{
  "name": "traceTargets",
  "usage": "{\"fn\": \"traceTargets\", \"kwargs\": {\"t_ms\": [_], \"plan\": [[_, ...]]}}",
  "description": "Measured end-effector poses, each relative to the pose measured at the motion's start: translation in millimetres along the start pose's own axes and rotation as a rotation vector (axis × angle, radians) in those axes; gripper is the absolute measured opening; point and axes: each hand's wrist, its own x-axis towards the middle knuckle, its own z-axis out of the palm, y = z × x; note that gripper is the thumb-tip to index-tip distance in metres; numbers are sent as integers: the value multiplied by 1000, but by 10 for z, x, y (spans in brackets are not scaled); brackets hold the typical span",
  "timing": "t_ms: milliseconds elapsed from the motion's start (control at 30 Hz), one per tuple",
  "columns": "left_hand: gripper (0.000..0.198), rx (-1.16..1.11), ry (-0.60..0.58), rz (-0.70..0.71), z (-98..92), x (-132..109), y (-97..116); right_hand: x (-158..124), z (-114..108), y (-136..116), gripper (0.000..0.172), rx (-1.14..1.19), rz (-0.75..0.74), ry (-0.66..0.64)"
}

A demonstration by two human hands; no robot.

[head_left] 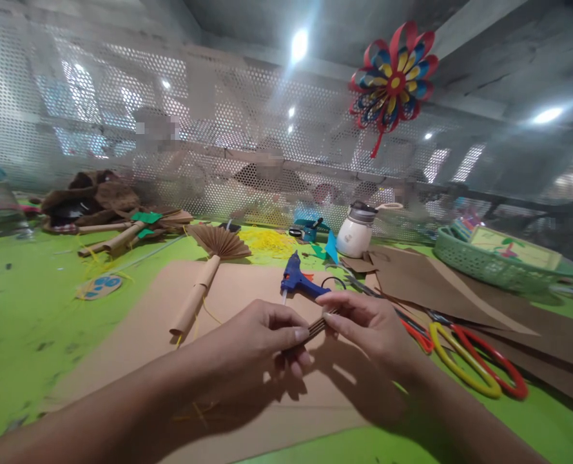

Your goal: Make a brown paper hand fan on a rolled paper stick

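A small stack of folded brown paper point(318, 327) is pinched between both hands above a large brown paper sheet point(145, 361). My left hand point(276, 332) grips its left end between thumb and fingers. At its right end, my right hand point(358, 322) holds it the same way. Just beyond the hands lies a blue glue gun point(298, 278). To the left, a rolled brown paper tube point(196, 299) has a pleated paper fan point(219, 242) at its far end. Scissors with yellow and red handles point(465, 361) lie right of my right hand.
Brown paper sheets point(421, 287) and a green basket point(489, 261) are at the right. A white jug point(356, 232) and yellow shreds point(271, 241) stand at the back. A paper flower point(395, 82) hangs above; people are behind the perforated screen.
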Motion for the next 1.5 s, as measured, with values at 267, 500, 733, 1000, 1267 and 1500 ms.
{"fn": "traceTargets", "kwargs": {"t_ms": [267, 500, 733, 1000, 1267, 1500], "plan": [[17, 141, 171, 55, -28, 44, -71, 30, -23, 10, 16, 86, 50, -13], [18, 387, 300, 138, 4, 2, -48, 23, -37, 34, 16, 112, 69, -38], [25, 330, 339, 200, -3, 9, -46, 32, -44, 36, 14, 121, 51, -28], [28, 3, 234, 15, 7, -5, 51, 28, -32, 9, 14, 147, 41, -37], [19, 90, 322, 58, 1, 26, 22, 12, -44, 27, 29, 215, 60, -90], [17, 144, 343, 84, 10, 27, 9, 14, -3, 8, 30, 181, 129, 18]]}}
